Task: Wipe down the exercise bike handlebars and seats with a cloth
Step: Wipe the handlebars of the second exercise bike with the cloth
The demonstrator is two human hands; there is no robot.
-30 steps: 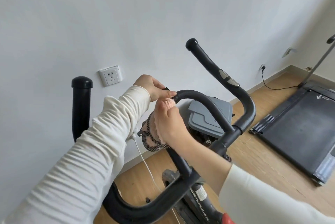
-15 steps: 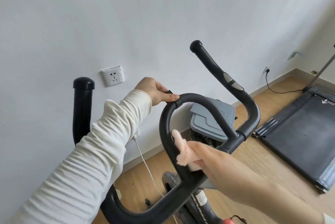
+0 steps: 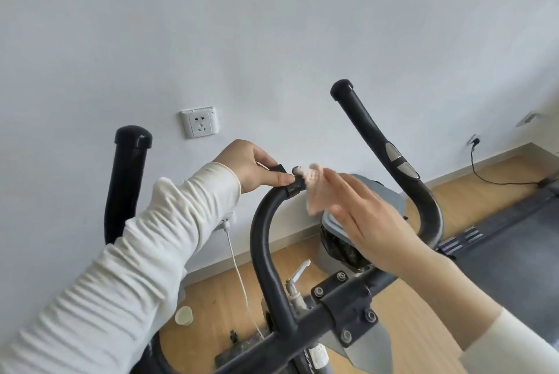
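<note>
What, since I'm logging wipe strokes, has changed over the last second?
The right hand swept the pink cloth down the inner handlebar loop, then back up to its top, where flat fingers now press it beside the left hand. The left hand kept gripping the loop's top.

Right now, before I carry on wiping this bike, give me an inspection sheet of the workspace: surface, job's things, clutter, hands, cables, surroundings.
Surface: wooden floor under the bike; no table seen.
Job's things: pink cloth against the top of the inner handlebar loop; left outer grip and right outer grip upright; seat not in view.
Clutter: paper cup on the floor; what looks like a grey bin with a black liner behind the bars.
Hands: left hand grips the loop's top; right hand, fingers straight, presses the cloth to the bar.
Cables: white cable hangs to the floor; black cable runs from the far wall.
Surroundings: wall socket; treadmill on the right.
</note>
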